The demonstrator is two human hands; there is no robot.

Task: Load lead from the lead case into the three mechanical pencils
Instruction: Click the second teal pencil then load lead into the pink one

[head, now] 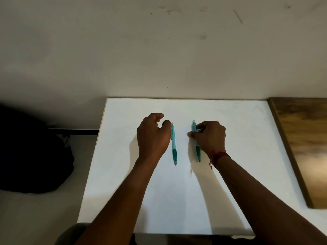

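On the white table [177,200], lying well apart and roughly parallel: left pencil [174,147] and right pencil [198,152], both teal, tips toward the near edge. Right hand [210,135]: pinches the right pencil's upper barrel between thumb and fingers. Left hand [153,137]: curled, touching the left pencil's top end; cannot tell whether gripping anything.
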